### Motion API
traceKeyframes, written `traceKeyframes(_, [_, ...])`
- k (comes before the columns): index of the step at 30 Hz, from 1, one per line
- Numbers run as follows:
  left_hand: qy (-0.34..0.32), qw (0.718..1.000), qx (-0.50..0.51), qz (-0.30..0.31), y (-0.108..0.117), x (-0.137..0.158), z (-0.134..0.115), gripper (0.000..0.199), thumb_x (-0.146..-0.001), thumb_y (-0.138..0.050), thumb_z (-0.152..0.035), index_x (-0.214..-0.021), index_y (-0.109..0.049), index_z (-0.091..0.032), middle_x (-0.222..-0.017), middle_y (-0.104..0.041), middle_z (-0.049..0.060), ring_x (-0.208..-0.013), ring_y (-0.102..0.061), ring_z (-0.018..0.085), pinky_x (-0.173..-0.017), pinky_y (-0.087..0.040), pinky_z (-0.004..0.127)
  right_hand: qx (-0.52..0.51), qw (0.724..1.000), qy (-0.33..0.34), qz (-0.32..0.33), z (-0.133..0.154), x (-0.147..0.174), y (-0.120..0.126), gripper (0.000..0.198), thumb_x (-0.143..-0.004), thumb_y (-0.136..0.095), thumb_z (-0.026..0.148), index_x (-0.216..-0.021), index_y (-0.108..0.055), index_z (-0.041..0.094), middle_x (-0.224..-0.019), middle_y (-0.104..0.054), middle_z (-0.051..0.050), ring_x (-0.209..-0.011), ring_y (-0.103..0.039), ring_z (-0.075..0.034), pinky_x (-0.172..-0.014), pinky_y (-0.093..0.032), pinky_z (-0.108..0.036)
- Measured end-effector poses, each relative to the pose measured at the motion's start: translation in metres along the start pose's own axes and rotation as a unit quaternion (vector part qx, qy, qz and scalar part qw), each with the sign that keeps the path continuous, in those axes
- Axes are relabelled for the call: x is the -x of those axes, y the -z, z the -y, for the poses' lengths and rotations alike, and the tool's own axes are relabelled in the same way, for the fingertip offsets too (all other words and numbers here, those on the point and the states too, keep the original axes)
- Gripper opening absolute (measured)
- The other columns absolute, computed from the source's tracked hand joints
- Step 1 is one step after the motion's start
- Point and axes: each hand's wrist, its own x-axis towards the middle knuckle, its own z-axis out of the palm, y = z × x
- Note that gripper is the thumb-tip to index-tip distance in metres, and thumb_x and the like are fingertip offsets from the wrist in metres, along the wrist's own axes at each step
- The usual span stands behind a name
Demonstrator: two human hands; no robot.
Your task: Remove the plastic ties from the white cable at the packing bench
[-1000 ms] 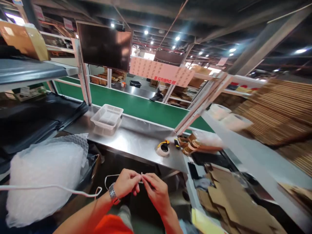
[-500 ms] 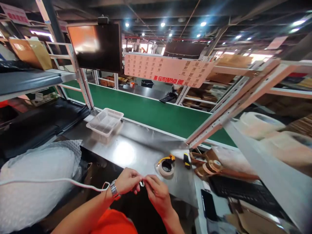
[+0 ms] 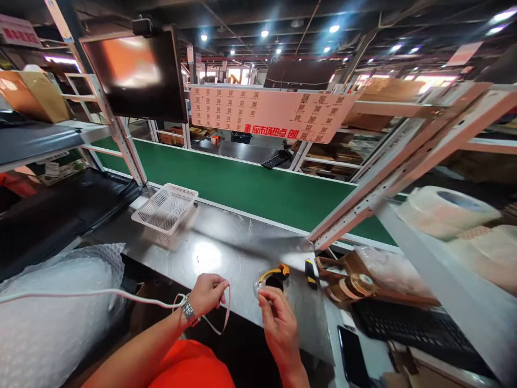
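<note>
My left hand [image 3: 208, 293], with a metal-band watch [image 3: 188, 311] on its wrist, pinches a thin whitish strip [image 3: 228, 312]. The strip hangs from the fingertips in a loop below the hand. My right hand [image 3: 279, 318] is apart from it to the right, thumb and fingers pressed together; whether something small sits between them cannot be made out. Just beyond those fingertips lies a roll of tape with a yellow and black holder [image 3: 275, 275], partly covered by the hand. A white cable [image 3: 100, 292] runs from the left edge to my left wrist.
A white perforated basket [image 3: 167, 207] stands on the metal table [image 3: 238, 242]. Behind runs a green conveyor belt [image 3: 242, 188]. To the right are a yellow-black cutter [image 3: 310, 274], a phone [image 3: 353, 355], a keyboard [image 3: 416, 334] and large tape rolls [image 3: 448, 210]. Bubble wrap [image 3: 60, 312] bulges at left.
My hands were together at the fingertips and have moved apart, the right one going right. The strip now hangs in view from the left hand. The view has shifted slightly.
</note>
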Motion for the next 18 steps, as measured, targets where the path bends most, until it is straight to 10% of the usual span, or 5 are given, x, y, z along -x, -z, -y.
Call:
traceKeyframes(8, [-0.133, 0.991, -0.025, 0.014, 0.009, -0.023, -0.021, 0.057, -0.099, -0.052, -0.060, -0.094, -0.080, -0.011, -0.068, -0.072, 0.007, -0.051, -0.059, 0.012, -0.052, -0.044, 0.022, 0.108, 0.985, 0.132, 0.002, 0.017, -0.030, -0.053, 0.015, -0.108, -0.062, 0.008, -0.115, -0.071, 0.018, -0.095, -0.073, -0.004, -0.085, -0.073, -0.015, -0.081, -0.060, -0.026])
traceKeyframes(18, [-0.174, 0.982, 0.029, 0.068, 0.072, -0.069, -0.023, 0.052, -0.104, -0.053, -0.056, -0.099, -0.084, -0.014, -0.071, -0.074, 0.006, -0.055, -0.064, 0.013, -0.055, -0.047, 0.021, 0.082, 0.995, 0.046, -0.018, 0.020, -0.075, -0.127, 0.014, -0.108, -0.065, 0.014, -0.115, -0.077, 0.018, -0.099, -0.080, -0.005, -0.081, -0.077, -0.014, -0.062, -0.060, -0.019])
